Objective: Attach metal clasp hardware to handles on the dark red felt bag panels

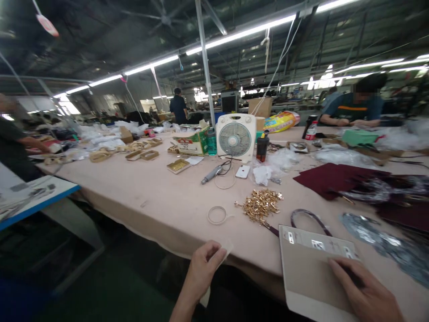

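Beige panel (310, 268) lies beneath the right hand (370, 290) — grip unclear — while the left hand (203, 266) pinches a pale strip (228, 249).

At the bottom centre of the frame, the left hand (205, 267) pinches a thin pale strip (229, 248) near the table (167, 201) edge; at the lower right, the right hand (365, 290) rests on a beige panel (308, 268). A dark strap loop (314, 216) lies just above the panel, a heap of gold-coloured metal pieces (261, 205) right of centre, a white fan (235, 137) above it, and a person (355, 107) sits at the upper right
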The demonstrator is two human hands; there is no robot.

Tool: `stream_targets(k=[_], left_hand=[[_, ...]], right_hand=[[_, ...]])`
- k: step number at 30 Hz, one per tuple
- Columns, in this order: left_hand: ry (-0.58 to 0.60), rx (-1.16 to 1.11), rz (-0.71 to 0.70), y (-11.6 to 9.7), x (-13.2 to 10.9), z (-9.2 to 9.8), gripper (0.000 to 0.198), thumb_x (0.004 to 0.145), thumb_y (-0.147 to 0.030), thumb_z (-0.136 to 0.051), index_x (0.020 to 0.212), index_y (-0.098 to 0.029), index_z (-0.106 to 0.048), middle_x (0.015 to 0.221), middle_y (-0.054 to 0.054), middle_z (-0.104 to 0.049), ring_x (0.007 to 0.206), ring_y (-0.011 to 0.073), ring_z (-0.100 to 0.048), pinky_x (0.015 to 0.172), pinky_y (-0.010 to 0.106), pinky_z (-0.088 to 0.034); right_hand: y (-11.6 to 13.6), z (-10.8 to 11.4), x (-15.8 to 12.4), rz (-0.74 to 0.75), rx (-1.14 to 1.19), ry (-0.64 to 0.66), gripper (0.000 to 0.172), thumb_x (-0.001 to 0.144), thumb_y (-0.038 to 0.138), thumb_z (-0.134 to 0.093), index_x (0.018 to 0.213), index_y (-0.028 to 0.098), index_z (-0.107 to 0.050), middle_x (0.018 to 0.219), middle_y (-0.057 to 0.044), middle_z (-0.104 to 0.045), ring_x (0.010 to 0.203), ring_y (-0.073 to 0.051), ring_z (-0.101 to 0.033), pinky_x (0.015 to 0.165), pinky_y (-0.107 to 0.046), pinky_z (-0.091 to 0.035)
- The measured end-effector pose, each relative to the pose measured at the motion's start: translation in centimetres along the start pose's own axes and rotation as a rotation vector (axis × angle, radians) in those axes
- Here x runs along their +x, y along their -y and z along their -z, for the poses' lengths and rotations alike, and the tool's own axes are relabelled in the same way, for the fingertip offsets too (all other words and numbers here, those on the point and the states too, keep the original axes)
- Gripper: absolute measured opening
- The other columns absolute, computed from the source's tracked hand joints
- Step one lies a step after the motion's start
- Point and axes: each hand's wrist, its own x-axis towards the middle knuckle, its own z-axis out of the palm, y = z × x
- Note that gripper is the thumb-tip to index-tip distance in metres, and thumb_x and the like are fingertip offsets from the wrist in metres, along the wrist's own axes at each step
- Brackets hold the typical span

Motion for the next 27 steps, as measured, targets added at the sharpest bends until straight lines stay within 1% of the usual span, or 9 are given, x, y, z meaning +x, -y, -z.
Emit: stream_targets(k=[1,5,8,11,14,17,20,23,27], left_hand=[[0.057,-0.023,0.004,-0.7,0.0,-0.8,0.041,0.093,-0.057,-0.062,0.084,-0.017,-0.069,0.077,0.002,-0.07,0.076,0.0186,-0.062,0.073,0.026,-0.045],[0.246,-0.021,-0.015,-3.2,0.7,-4.3,0.034,0.092,-0.05,-0.065,0.087,-0.017,-0.072,0.078,0.002,-0.074,0.077,0.0182,-0.064,0.073,0.025,-0.044],[0.349,0.029,-0.069,-4.6,1.6,-6.9,0.03,0.093,-0.045,-0.063,0.087,-0.017,-0.073,0.08,0.002,-0.075,0.077,0.018,-0.064,0.072,0.025,-0.044],[0.448,0.073,-0.128,-5.3,2.7,-9.2,0.025,0.093,-0.04,-0.062,0.089,-0.017,-0.073,0.081,0.001,-0.075,0.078,0.0175,-0.064,0.072,0.025,-0.044],[0.512,0.124,-0.217,-5.2,3.8,-11.0,0.021,0.091,-0.035,-0.062,0.089,-0.018,-0.073,0.082,-0.001,-0.074,0.077,0.0162,-0.062,0.071,0.023,-0.043],[0.522,0.18,-0.302,-4.9,4.6,-12.2,0.02,0.091,-0.036,-0.064,0.087,-0.019,-0.075,0.08,-0.002,-0.073,0.075,0.0156,-0.061,0.068,0.022,-0.041],[0.524,0.166,-0.355,-4.5,4.9,-12.8,0.02,0.093,-0.035,-0.063,0.091,-0.021,-0.077,0.085,-0.001,-0.076,0.079,0.0168,-0.065,0.073,0.022,-0.044],[0.511,0.141,-0.366,-4.1,5.0,-13.1,0.019,0.092,-0.034,-0.063,0.093,-0.022,-0.079,0.087,0.0,-0.078,0.082,0.0174,-0.068,0.075,0.022,-0.045],[0.498,0.138,-0.357,-3.9,5.0,-13.0,0.019,0.092,-0.033,-0.064,0.095,-0.021,-0.078,0.085,-0.001,-0.076,0.08,0.0161,-0.066,0.075,0.021,-0.045]], right_hand=[[0.6,0.4,0.1,-0.006,0.024,0.064,0.04,0.077,0.068,-0.068,0.09,0.033,-0.079,0.102,-0.006,-0.079,0.095,-0.034,-0.075,0.088,-0.045,-0.061],[1.9,1.2,0.4,-0.042,0.067,0.107,0.042,0.087,0.064,-0.063,0.094,0.026,-0.077,0.105,-0.008,-0.078,0.102,-0.032,-0.073,0.095,-0.042,-0.058],[2.7,1.4,0.4,-0.011,0.102,0.122,0.037,0.092,0.059,-0.062,0.095,0.024,-0.076,0.103,-0.008,-0.077,0.099,-0.03,-0.072,0.093,-0.04,-0.058],[4.7,1.7,0.5,0.065,0.163,0.148,0.031,0.097,0.05,-0.061,0.099,0.023,-0.075,0.101,-0.009,-0.076,0.095,-0.027,-0.072,0.088,-0.038,-0.059],[7.6,1.5,0.8,0.212,0.251,0.272,0.022,0.099,0.039,-0.062,0.108,0.024,-0.074,0.104,-0.009,-0.075,0.094,-0.025,-0.071,0.085,-0.036,-0.059],[9.9,0.6,1.4,0.322,0.287,0.464,0.024,0.096,0.033,-0.068,0.118,0.025,-0.071,0.11,-0.008,-0.074,0.096,-0.024,-0.07,0.087,-0.036,-0.058],[10.4,-0.6,2.0,0.342,0.304,0.625,0.015,0.096,0.029,-0.068,0.109,0.025,-0.074,0.101,-0.006,-0.075,0.09,-0.022,-0.07,0.084,-0.033,-0.057],[9.5,-1.5,2.0,0.327,0.336,0.662,0.011,0.097,0.029,-0.067,0.098,0.024,-0.076,0.092,-0.004,-0.075,0.086,-0.021,-0.07,0.082,-0.032,-0.056],[8.5,-1.8,1.5,0.318,0.355,0.624,0.012,0.097,0.028,-0.065,0.098,0.022,-0.076,0.093,-0.005,-0.076,0.088,-0.022,-0.071,0.083,-0.033,-0.055]])
